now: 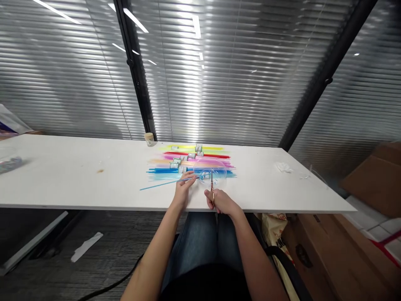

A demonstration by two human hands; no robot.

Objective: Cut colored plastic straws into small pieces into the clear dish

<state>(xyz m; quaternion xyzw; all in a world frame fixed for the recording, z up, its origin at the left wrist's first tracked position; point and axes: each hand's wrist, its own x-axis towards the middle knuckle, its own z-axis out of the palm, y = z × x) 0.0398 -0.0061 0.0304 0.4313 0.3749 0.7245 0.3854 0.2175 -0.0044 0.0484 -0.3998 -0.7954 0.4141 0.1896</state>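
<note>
My left hand [185, 189] pinches a thin blue stick [158, 185], whose long end slants out to the left over the white table. In my right hand [222, 201] is a pair of scissors [212, 189], blades pointing away from me. The stick's right end reaches toward the blades; whether they touch it I cannot tell. Beneath both lies a clear round bowl [224, 177] with small blue bits in it. Just beyond my hands, bundles of thin sticks lie in rows: blue [159, 170], pink [216, 161], red [219, 156] and yellow [216, 148], several with paper labels.
A small tan-topped cup [149, 139] stands at the table's back edge. Crumpled white tissue [283, 167] lies to the right, and a clear container [9, 164] sits at the far left. Cardboard boxes [326, 251] and a bag [273, 228] stand right of my legs. Blinds rise behind the table.
</note>
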